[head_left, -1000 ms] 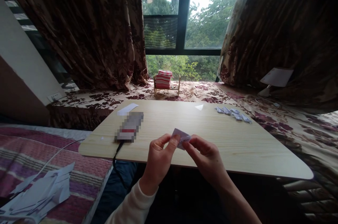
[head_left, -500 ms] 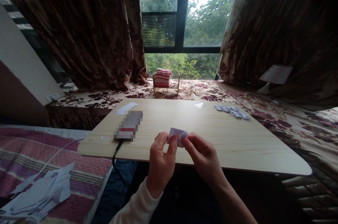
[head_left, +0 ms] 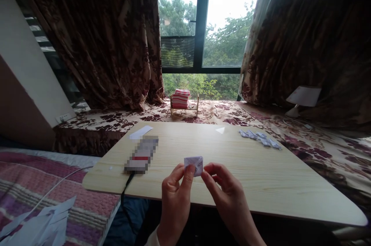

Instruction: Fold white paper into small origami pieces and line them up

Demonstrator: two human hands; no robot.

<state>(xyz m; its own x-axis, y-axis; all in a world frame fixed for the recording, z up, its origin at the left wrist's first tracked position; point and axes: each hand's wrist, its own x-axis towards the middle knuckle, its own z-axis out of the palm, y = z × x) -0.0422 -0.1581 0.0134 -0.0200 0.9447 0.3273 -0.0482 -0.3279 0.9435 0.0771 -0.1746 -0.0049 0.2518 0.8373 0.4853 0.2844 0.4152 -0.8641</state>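
Observation:
A small folded piece of white paper (head_left: 198,161), with a squarish outline and some print on its right side, is held up over the near part of the table. My left hand (head_left: 176,195) pinches it from the left, thumb pressed on its front face. At its lower right edge, the thumb and forefinger of my right hand (head_left: 227,193) are drawn together and appear to grip the edge. Several folded paper pieces (head_left: 261,137) lie grouped on the table's right side. Nearer the middle, a single white paper triangle (head_left: 220,130) rests on the far part.
The light wooden table (head_left: 261,184) carries a paper strip (head_left: 141,132) and a blurred-out device (head_left: 142,155) with a black cord. Loose paper strips (head_left: 49,222) lie on the striped bedspread (head_left: 89,207). Beyond, a small rack (head_left: 184,112) holds folded red-striped cloths; a lamp (head_left: 303,96) stands right.
The view has tilted up, so the table sits lower. The folded paper has turned and looks squarer, and my right fingers have shifted to its edge.

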